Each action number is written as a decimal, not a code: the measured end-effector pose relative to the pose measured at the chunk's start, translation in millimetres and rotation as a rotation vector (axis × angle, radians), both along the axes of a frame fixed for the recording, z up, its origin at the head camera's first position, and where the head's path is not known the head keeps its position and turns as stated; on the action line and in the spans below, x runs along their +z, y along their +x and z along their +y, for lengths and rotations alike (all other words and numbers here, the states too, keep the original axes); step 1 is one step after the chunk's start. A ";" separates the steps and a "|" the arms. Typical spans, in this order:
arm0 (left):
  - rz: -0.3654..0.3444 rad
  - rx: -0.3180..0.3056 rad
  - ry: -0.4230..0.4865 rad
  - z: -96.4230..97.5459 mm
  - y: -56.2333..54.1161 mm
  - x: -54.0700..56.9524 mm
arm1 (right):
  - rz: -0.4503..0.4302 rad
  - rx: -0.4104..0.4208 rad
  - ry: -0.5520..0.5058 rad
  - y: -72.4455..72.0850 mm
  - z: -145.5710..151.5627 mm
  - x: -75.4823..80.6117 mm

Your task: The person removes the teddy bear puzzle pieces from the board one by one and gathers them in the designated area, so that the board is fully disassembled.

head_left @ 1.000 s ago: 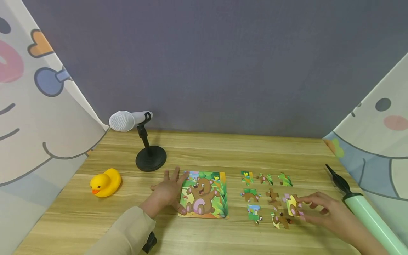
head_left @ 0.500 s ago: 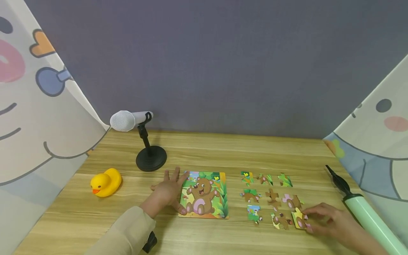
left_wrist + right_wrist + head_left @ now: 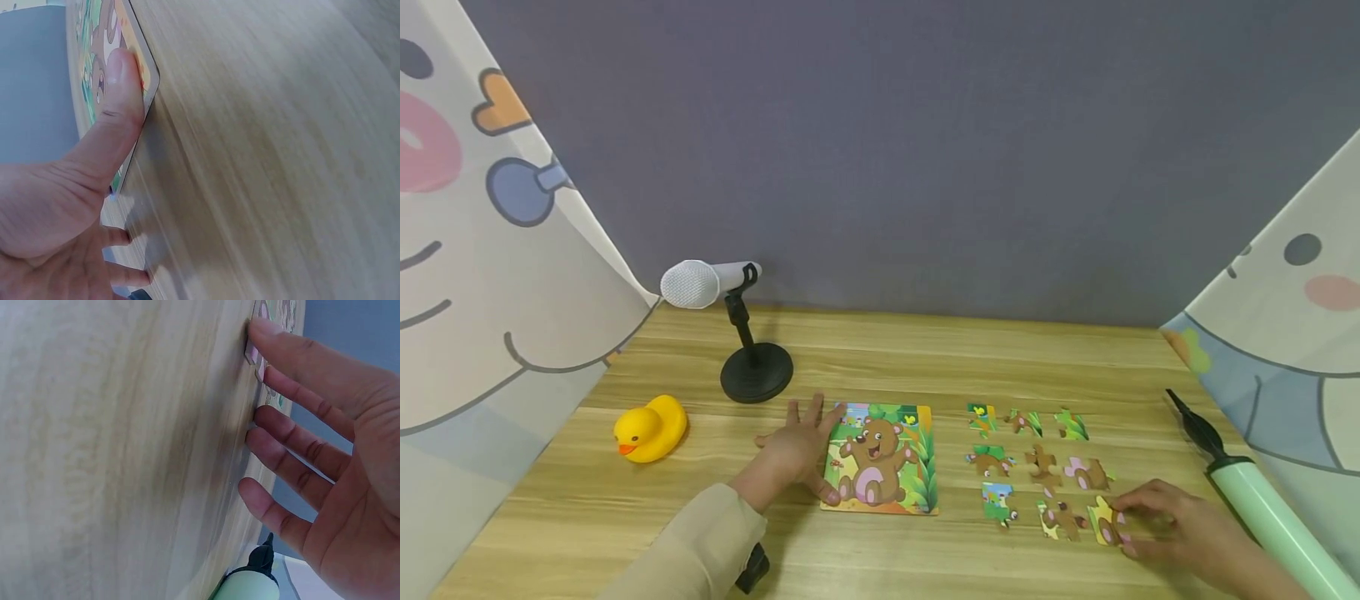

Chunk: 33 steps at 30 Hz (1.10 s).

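Observation:
In the head view my left hand (image 3: 795,456) lies spread at the left side of a square bear picture board (image 3: 880,458). Its thumb rests on the lower left corner of the board, as the left wrist view shows too. At the right, thumb and forefinger of my right hand (image 3: 1176,525) pinch a yellow and brown jigsaw piece (image 3: 1103,521) by its right edge, low over the table or on it. The right hand's other fingers hang loosely bent in the right wrist view. Several loose jigsaw pieces (image 3: 1090,474) lie in rough rows to the left of that hand.
A yellow rubber duck (image 3: 651,429) sits at the left. Behind it stands a white microphone (image 3: 707,283) on a black round-based stand (image 3: 756,372). A pale green hand pump (image 3: 1277,517) with a black nozzle lies along the right side, close to the right forearm.
My right hand has brought the pinched jigsaw piece down towards the near side, from over another piece to the end of the nearest row. The left hand stays on the board.

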<state>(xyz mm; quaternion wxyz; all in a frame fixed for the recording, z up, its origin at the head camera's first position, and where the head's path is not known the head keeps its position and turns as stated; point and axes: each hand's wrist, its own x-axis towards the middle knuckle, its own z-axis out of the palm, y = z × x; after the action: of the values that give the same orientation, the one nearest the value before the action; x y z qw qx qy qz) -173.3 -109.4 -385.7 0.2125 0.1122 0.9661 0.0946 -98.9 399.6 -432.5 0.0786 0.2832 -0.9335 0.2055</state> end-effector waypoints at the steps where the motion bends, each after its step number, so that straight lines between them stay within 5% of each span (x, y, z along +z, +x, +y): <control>1: 0.000 -0.002 0.003 -0.2 0.1 0.1 | 0.000 -0.007 0.014 0.6 -0.3 0.7; 19: -0.032 -0.017 0.029 -3.5 -2.4 -0.2 | -0.150 -0.110 0.108 -8.2 -40.0 38.8; 33: -0.043 -0.034 0.083 -7.8 -2.4 3.7 | -0.167 -0.042 0.074 -18.2 -66.9 49.9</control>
<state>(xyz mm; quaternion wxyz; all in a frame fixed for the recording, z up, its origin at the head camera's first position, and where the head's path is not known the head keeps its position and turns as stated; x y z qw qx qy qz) -175.7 -117.2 -382.0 0.2300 0.1352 0.9545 0.1333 -117.1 332.7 -382.6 -0.0057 0.2482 -0.9495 0.1921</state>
